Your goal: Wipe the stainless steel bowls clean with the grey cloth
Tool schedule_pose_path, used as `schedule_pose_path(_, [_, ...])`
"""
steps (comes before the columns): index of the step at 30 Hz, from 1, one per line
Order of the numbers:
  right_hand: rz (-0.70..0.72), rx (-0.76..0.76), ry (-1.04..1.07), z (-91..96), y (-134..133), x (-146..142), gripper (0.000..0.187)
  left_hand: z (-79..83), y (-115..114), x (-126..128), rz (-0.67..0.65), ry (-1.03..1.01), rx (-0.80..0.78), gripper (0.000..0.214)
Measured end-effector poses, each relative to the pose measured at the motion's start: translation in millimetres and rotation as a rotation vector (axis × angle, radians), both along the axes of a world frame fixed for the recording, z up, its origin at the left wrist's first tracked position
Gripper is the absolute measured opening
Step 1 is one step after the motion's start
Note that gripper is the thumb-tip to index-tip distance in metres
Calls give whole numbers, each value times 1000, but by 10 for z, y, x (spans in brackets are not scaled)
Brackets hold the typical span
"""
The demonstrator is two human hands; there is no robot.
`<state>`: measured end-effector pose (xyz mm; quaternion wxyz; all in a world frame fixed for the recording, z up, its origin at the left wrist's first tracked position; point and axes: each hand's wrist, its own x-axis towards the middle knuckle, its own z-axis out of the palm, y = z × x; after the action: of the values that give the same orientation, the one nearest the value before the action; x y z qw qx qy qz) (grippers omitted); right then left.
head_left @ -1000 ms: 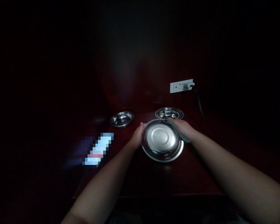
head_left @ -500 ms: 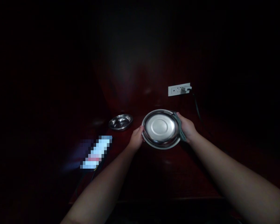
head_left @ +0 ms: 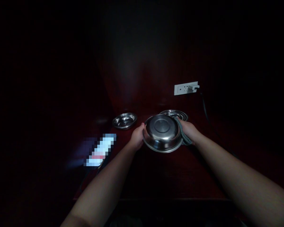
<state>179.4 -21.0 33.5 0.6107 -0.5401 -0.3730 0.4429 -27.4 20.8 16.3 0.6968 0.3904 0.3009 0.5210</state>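
Note:
Between my two hands is a shiny steel plate, deep like a shallow bowl, tilted so that its rounded underside faces me. My left hand is closed on its left rim, the thumb at the edge. On the opposite side my right hand grips the rim through a grey-green cloth; some of its fingers are hidden behind cloth and plate. Just beyond the held plate, partly covered by it, sits a stack of steel plates. Farther left, another steel plate rests upright on the dark red table.
A lit phone-like screen, blurred out, lies at the table's left side. On the back wall is a white socket panel with a plug and a dark cable hanging down. The table's front edge runs below my forearms.
The held plate has changed its tilt, showing more of its curved underside. The stack behind it has come into view. My view has shifted slightly. Both hands keep hold.

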Motion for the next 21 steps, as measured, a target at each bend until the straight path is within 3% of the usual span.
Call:
schedule_pose_path(6, [44, -107, 40, 28, -27, 4, 32, 32, -42, -26, -27, 32, -33, 25])
schedule_pose_path(12, [119, -64, -37, 36, -36, 24, 21, 61, -82, -34, -53, 92, -67, 27])
schedule_pose_path(21, [181, -3, 11, -55, 29, 79, 23, 87, -96, -50, -112, 66, -72, 30])
